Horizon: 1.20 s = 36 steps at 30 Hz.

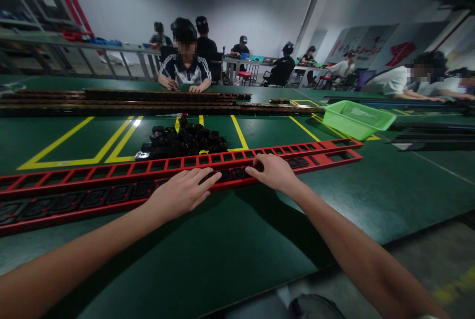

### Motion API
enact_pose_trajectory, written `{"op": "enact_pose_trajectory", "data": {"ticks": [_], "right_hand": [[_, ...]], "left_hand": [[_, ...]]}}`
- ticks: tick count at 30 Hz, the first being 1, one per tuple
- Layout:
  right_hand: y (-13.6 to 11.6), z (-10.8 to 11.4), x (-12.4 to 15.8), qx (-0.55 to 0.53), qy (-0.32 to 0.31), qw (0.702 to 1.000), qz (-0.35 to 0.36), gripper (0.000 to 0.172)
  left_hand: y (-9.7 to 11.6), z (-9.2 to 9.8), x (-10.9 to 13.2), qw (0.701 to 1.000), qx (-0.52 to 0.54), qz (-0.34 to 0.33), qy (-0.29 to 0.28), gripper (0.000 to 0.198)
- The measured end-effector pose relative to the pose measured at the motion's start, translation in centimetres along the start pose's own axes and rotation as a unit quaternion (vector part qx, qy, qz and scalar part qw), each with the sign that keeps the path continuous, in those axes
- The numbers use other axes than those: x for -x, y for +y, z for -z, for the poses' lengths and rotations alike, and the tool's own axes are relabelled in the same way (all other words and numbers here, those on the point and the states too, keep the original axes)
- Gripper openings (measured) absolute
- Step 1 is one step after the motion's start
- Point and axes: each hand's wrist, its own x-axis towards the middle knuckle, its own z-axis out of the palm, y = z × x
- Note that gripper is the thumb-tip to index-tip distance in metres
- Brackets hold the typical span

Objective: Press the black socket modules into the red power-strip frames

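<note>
A long red slotted rail (174, 163) lies across the green table, with black socket modules (118, 193) set in a row along its near channel. My left hand (185, 188) rests over the channel, palm down with fingers stretched out to the right. Its fingertips touch or hover just over the modules near the rail's middle. Just right of it, my right hand (272, 170) is at the channel with thumb and fingers curved and apart. I see nothing held in it. The undersides of both hands are hidden.
Behind the rail lies a pile of loose black parts (185, 138), with a screwdriver (178, 115) beyond it. A green plastic basket (358, 118) stands at the right. Long dark strips (148, 106) stretch across the table's far side. A co-worker (185, 62) sits opposite; others work at the right.
</note>
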Motion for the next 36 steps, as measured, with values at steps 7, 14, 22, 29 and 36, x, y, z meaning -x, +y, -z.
{"op": "enact_pose_trajectory", "data": {"ticks": [7, 14, 22, 29, 36], "right_hand": [[-0.1, -0.3, 0.0, 0.011, 0.009, 1.000, -0.013, 0.035], [0.6, -0.2, -0.3, -0.009, -0.018, 1.000, -0.010, 0.021], [0.8, -0.2, -0.3, -0.015, -0.015, 1.000, 0.000, 0.026], [1.4, 0.3, -0.6, -0.036, -0.030, 0.998, -0.029, 0.026], [1.5, 0.3, -0.6, -0.027, -0.030, 0.999, -0.036, 0.022]], "left_hand": [[0.0, -0.2, 0.1, 1.000, -0.005, 0.002, -0.001, 0.051], [0.0, -0.1, 0.1, 1.000, 0.011, 0.011, 0.008, 0.049], [0.0, -0.2, 0.1, 1.000, -0.002, 0.008, -0.002, 0.050], [0.0, 0.0, 0.1, 1.000, -0.008, 0.000, -0.006, 0.050], [0.0, -0.1, 0.0, 1.000, -0.014, 0.001, -0.012, 0.051]]}}
